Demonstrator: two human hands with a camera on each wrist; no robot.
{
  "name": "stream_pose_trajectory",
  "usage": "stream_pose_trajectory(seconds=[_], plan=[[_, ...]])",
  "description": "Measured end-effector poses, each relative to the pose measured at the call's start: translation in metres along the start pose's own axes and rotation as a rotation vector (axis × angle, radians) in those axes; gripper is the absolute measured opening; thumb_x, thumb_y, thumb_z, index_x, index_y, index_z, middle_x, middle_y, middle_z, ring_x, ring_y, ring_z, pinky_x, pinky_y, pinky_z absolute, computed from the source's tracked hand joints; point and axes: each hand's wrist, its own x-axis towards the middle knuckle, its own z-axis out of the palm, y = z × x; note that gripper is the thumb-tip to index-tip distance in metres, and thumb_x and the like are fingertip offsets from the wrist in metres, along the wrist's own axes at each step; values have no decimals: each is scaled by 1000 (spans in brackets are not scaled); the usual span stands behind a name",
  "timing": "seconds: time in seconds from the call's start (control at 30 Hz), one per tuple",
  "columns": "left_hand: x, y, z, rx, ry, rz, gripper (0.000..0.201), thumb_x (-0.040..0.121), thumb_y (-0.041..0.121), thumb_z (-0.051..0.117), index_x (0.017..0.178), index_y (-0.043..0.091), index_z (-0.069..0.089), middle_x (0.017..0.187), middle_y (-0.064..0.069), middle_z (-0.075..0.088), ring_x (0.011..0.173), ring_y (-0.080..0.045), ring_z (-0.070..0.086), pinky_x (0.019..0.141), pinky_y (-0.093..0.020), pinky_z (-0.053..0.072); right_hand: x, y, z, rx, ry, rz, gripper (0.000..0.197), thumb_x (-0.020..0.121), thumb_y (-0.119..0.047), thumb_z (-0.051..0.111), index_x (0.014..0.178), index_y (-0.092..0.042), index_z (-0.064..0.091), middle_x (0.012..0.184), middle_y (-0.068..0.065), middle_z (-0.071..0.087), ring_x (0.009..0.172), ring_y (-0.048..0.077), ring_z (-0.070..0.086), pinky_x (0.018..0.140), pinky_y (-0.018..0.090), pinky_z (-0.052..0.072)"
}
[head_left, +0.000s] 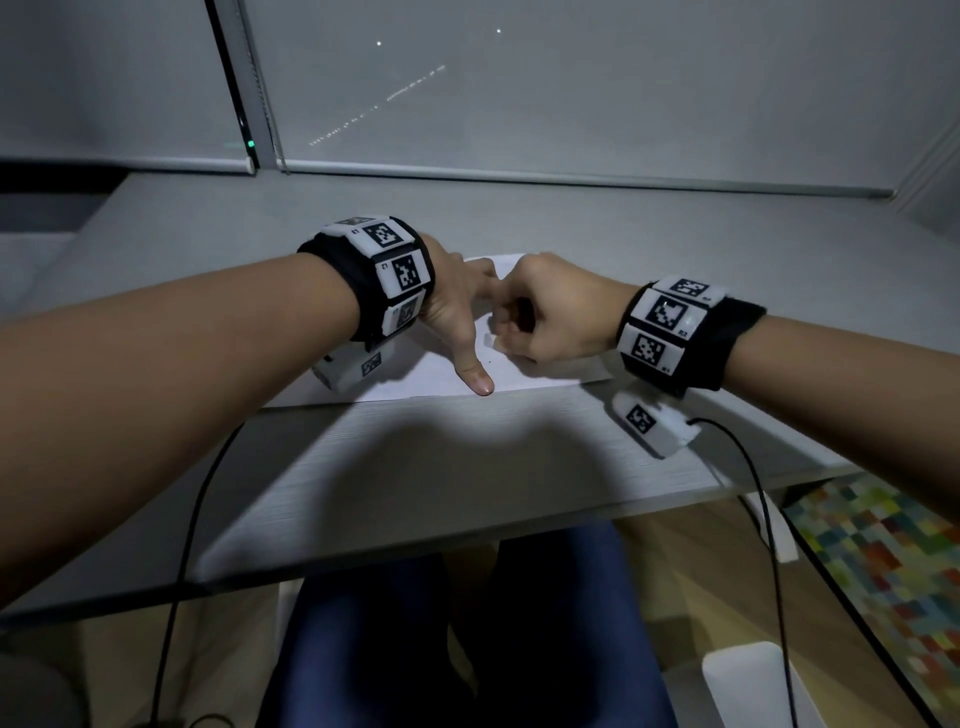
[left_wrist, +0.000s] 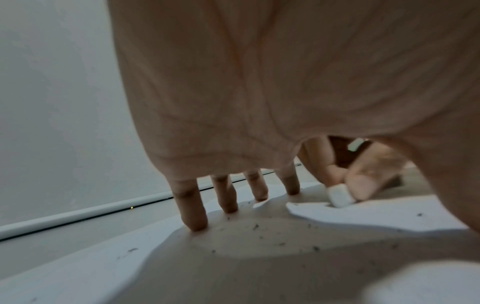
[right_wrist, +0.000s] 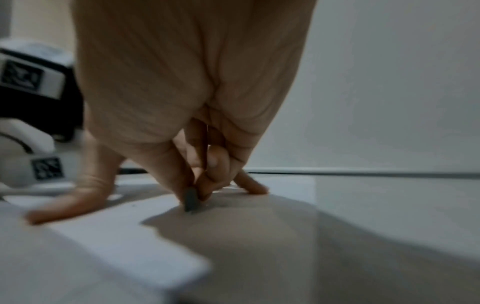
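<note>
A white sheet of paper (head_left: 540, 371) lies on the grey desk (head_left: 415, 467). My left hand (head_left: 457, 312) presses it flat, thumb pointing toward me and straight fingers (left_wrist: 194, 207) spread with their tips on the sheet. My right hand (head_left: 535, 317), curled into a fist just right of the left, pinches a small white eraser (head_left: 491, 340) between thumb and fingertips. The eraser (left_wrist: 340, 195) touches the paper (left_wrist: 363, 216). Dark eraser crumbs (left_wrist: 255, 226) are scattered on the sheet under my left palm. In the right wrist view the eraser (right_wrist: 191, 198) looks dark, its tip on the paper.
A lowered window blind (head_left: 571, 93) stands behind the desk. Black cables (head_left: 763, 519) hang from both wrist units over the front edge. Below are my legs in blue trousers (head_left: 467, 649), a multicoloured mat (head_left: 893, 561) at right and a white box (head_left: 748, 680).
</note>
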Motion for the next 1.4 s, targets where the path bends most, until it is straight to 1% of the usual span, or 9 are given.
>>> stream_pose_trajectory(seconds=[0.1,0.27,0.37,0.43,0.53,0.73,1.0,1.2,1.4], plan=[[3,-2,1,10,-7,9,128,52,87,80,158,53,17,154,9,29,146,-33,33,112,-57,37,5,19,-8,-69,18,86,15,86,-23,73,72,-18,70,62,-9,64,57,6,60,61,25,49],[5,-14,4,-14,30,56,142,43,98,71,163,51,11,164,14,23,152,-25,27,118,-56,33,3,34,-8,-67,54,164,12,86,-25,77,78,-15,77,69,-7,69,64,6,63,66,23,48],[0,-23,8,-88,150,118,129,49,97,71,158,36,42,162,14,37,149,-16,38,123,-45,31,0,39,-6,16,58,232,14,87,-29,80,80,-17,78,74,-4,74,68,10,66,69,24,52],[-2,-24,6,-129,231,126,108,49,102,65,135,37,66,150,17,53,136,-13,53,117,-43,40,-2,40,-8,91,16,263,16,87,-31,82,78,-17,79,73,-1,76,64,10,66,68,25,54],[4,-20,-2,-147,363,123,81,58,98,65,108,36,76,124,14,70,112,-14,65,103,-40,52,-3,42,-17,210,-38,274,14,85,-24,83,78,-13,80,74,9,78,61,9,64,68,28,55],[14,-2,3,-94,279,122,118,62,99,58,153,24,49,138,1,58,125,-26,58,108,-43,47,2,47,-22,18,39,263,12,87,-27,81,82,-17,78,73,-3,72,66,11,64,62,21,48],[23,-9,10,-121,221,105,121,51,99,62,156,41,40,143,12,40,135,-20,46,115,-50,38,14,40,-13,-54,50,252,11,85,-19,75,74,-16,74,70,-3,70,70,19,68,67,31,57],[30,-12,11,-156,193,69,106,45,101,67,134,45,53,135,15,40,131,-23,49,112,-51,42,3,13,-7,24,-40,60,9,82,-13,73,74,-10,73,65,-2,68,56,7,58,57,19,49],[26,-9,10,-93,152,42,113,57,97,64,153,44,34,133,12,40,134,-23,44,110,-55,41,16,32,-13,-41,74,213,12,84,-17,73,73,-13,75,65,-4,68,61,14,63,65,33,59]])
